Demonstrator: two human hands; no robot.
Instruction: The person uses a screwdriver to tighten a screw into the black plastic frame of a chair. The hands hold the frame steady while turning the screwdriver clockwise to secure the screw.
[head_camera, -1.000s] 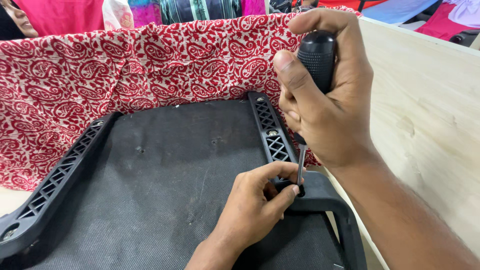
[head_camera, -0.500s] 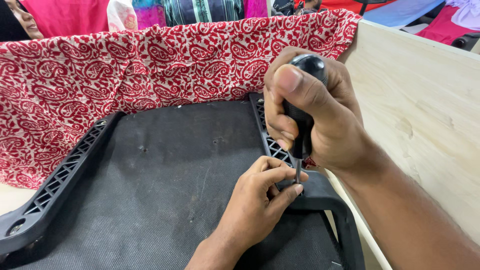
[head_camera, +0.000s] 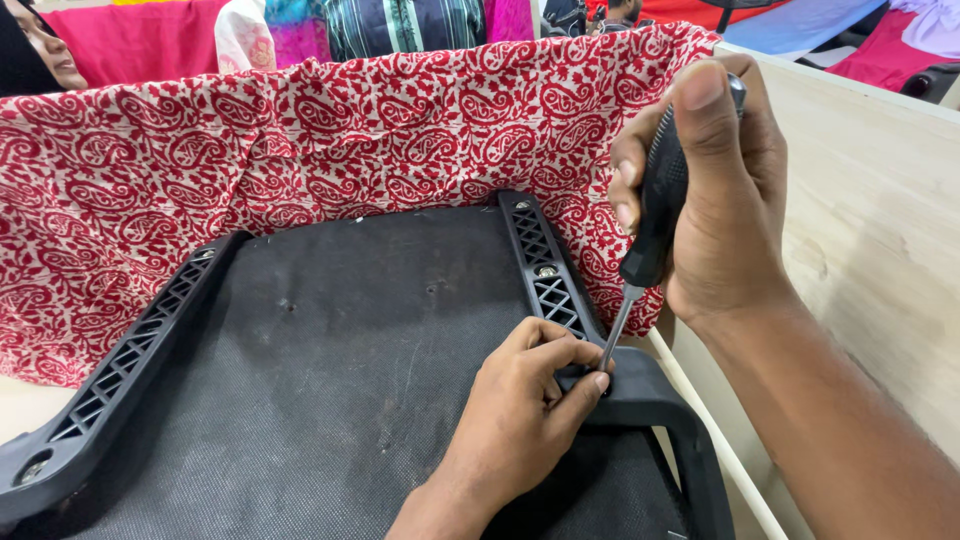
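A right hand (head_camera: 735, 200) is gripping a black-handled screwdriver (head_camera: 655, 215), its tip meeting the black plastic armrest bracket (head_camera: 560, 300). The left hand (head_camera: 525, 400), fingers pinched narrow, is steadying the tip there, likely on a screw being driven. The bracket is lying on black seat fabric (head_camera: 330, 360); behind it red paisley cloth (head_camera: 300, 150), beside it a pale wooden board (head_camera: 880, 220).

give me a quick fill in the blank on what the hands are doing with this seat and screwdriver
1. The right hand grips the black handle of a ____.
2. The left hand pinches at the tool's tip on the ____ plastic armrest bracket.
3. Behind the dark seat underside lies a red and white ____-patterned fabric.

Missing words: screwdriver; black; paisley
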